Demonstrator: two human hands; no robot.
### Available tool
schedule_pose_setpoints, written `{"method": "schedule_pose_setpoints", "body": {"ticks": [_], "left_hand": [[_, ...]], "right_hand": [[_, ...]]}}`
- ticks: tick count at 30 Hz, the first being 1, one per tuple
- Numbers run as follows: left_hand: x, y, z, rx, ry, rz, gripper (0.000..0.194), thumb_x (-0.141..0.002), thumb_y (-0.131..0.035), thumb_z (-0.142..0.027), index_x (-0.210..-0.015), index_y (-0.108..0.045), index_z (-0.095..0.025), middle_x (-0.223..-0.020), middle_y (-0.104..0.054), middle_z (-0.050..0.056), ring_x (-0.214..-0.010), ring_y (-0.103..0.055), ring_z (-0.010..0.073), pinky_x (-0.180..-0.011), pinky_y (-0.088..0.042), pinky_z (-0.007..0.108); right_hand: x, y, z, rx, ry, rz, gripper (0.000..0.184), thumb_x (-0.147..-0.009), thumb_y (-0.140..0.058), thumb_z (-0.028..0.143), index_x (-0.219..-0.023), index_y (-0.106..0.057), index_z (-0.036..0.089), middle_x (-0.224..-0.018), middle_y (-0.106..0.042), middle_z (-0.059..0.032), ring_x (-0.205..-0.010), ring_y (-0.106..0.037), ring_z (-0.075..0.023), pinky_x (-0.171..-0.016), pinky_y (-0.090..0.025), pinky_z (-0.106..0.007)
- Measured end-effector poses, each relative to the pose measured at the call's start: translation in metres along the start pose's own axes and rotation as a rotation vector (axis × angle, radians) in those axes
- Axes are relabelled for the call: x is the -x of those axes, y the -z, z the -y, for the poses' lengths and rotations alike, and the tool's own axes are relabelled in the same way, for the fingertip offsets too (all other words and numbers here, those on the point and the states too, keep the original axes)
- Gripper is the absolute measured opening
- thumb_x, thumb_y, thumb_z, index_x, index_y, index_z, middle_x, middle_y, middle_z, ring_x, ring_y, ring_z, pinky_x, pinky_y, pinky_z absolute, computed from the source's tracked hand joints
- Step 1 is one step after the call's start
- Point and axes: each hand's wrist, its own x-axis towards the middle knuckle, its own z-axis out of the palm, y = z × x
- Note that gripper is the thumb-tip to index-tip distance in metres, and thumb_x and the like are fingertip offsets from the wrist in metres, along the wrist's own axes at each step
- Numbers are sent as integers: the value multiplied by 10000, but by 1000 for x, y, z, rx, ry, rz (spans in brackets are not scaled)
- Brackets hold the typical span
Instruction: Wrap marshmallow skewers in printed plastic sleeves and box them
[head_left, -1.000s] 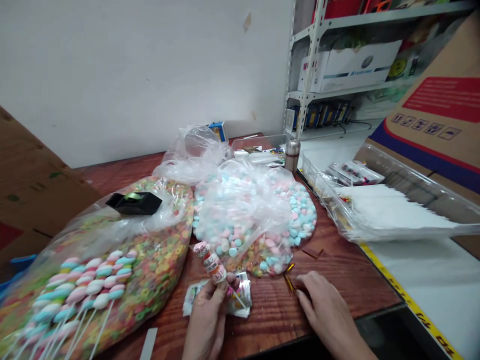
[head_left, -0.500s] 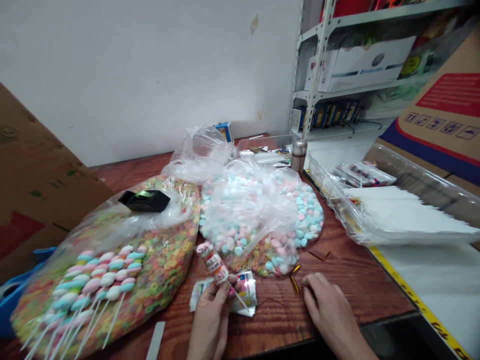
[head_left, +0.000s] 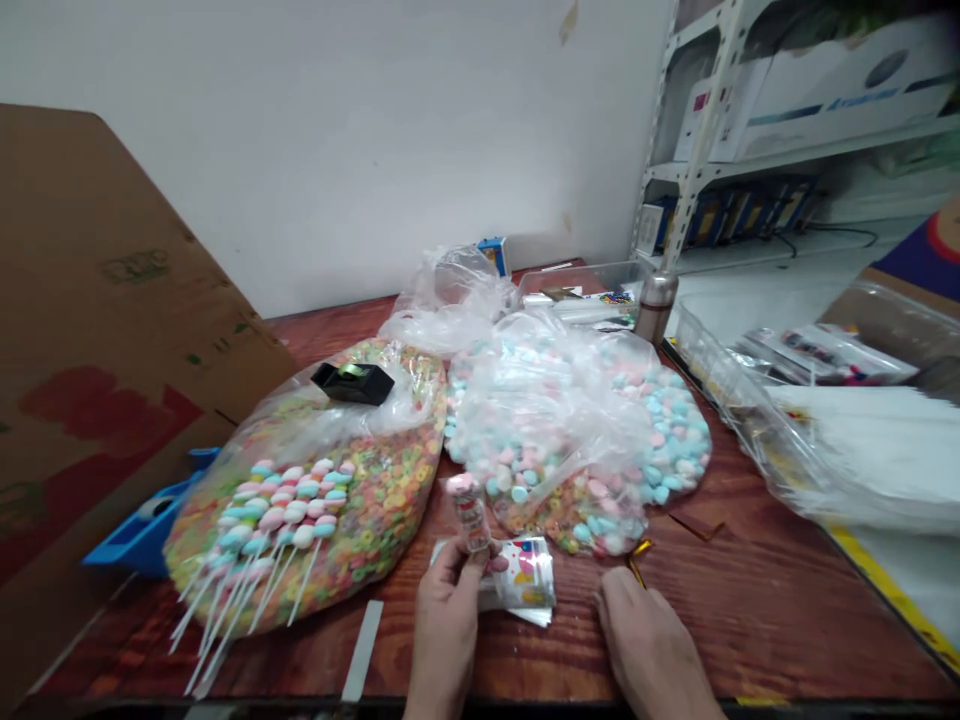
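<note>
Two hands busy, one wrapped marshmallow pop upright in left hand, fingers pinching its lower end just above printed foil wrappers. Pop looks light, soft, easily squashed, film maybe slippery, so lower end seems best grip. Right hand just right of wrappers, its fingers loosely spread on wooden surface, near gold twist ties. Cereal-ring bag left of wrappers.

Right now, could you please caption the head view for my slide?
Left hand holds a labelled candy tube over foil wrappers; right hand rests beside gold twist ties.
</note>
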Motion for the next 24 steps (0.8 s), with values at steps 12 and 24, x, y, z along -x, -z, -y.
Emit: {"method": "schedule_pose_setpoints", "body": {"ticks": [12, 24], "left_hand": [[5, -25, 23, -1033, -728, 22, 169, -841, -489, -125, -820, -632, -213, -833, -593, 76, -736, -559, 210, -654, -385, 300], [10, -24, 12, -710, -704, -2, 219, -873, -489, -163, -955, -687, -210, -820, -642, 79, -775, -600, 204, -705, -429, 293]], "right_hand": [[-65, 8, 54, -71, 179, -283, 244, -966, -465, 230, -749, -576, 219, -580, -544, -1, -522, -498, -170, -564, -307, -332], [-56, -19, 51, -240, 163, -274, 180, -956, -500, 232, -813, -605, 203, -598, -541, 0, -532, -519, -165, -546, -321, -307]]}}
